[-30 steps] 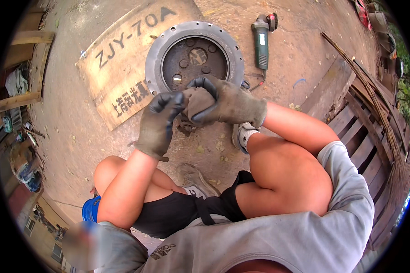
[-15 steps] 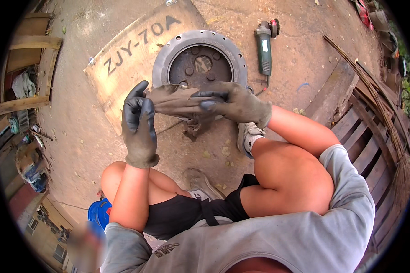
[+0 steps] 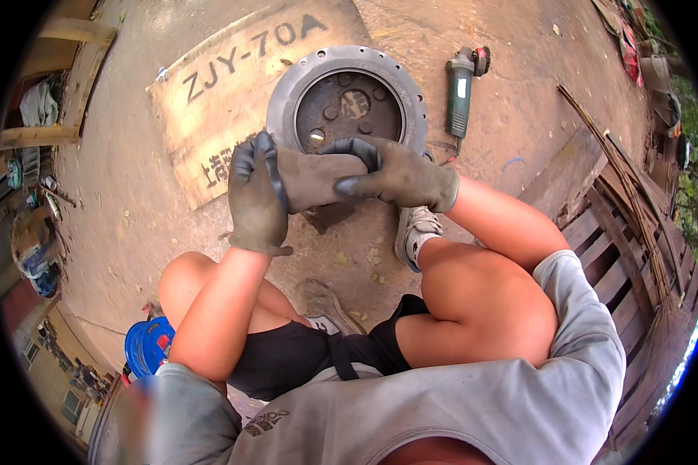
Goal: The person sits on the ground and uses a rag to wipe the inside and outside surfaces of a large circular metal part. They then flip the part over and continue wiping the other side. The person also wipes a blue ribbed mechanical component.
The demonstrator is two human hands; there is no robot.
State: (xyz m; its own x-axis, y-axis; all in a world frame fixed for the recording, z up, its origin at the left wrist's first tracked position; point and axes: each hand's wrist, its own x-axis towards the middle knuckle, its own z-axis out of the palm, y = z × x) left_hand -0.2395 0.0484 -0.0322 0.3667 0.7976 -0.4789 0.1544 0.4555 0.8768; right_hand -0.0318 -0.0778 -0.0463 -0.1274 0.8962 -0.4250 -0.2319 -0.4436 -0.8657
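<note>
My left hand [image 3: 257, 194], in a grey-brown work glove with dark fingertips, grips one end of a folded brown cloth [image 3: 314, 174]. The other end is pinched between the fingers and thumb of my gloved right hand [image 3: 411, 174]. Between the hands the cloth looks fairly flat, held up above the ground, and a darker flap hangs below it. Just beyond it lies a round grey metal flange [image 3: 283, 97] with bolt holes around its rim and a dark recessed plate [image 3: 357, 105] inside. The cloth and my hands cover the flange's near edge.
A plywood sheet [image 3: 209, 101] lies under the flange's left side. To the right, a green angle grinder [image 3: 459, 97] rests on the concrete. Wooden pallets [image 3: 609, 232] and long twig brooms [image 3: 632, 186] lie farther right. A blue round container [image 3: 146, 345] stands by my left leg.
The bunched cloth has been spread into a flatter folded shape. My left hand has moved right, closer to my right hand, and now closes on the cloth's end.
</note>
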